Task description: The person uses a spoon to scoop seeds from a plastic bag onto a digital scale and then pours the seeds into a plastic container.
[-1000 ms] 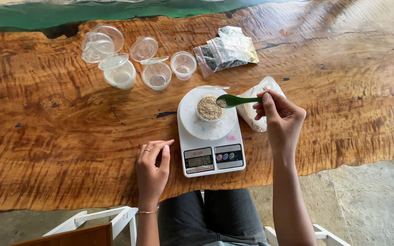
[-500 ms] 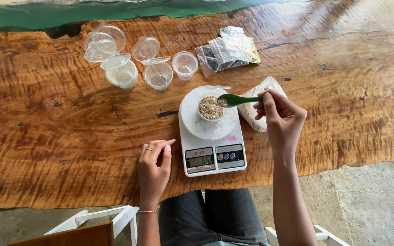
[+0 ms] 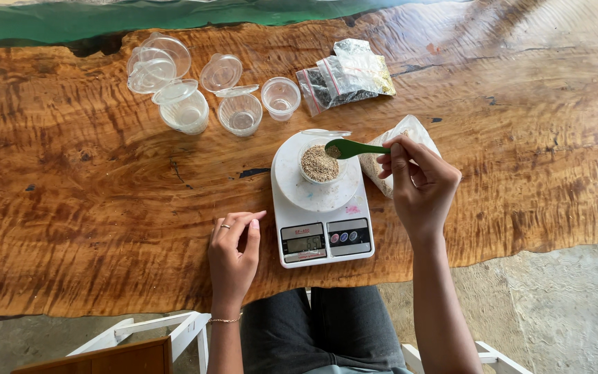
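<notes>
Holding tan grain, a green spoon (image 3: 354,148) hovers over a small clear cup (image 3: 320,163).

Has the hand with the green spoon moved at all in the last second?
No, not noticeably. The right hand keeps the green spoon with its bowl over the small cup of grains on the white scale, the same spot as before.

This looks like a home work spot. A small kitchen scale (image 3: 321,211) sits on a big wooden table (image 3: 70,208). Little plastic cups (image 3: 240,111) stand behind the scale.
</notes>
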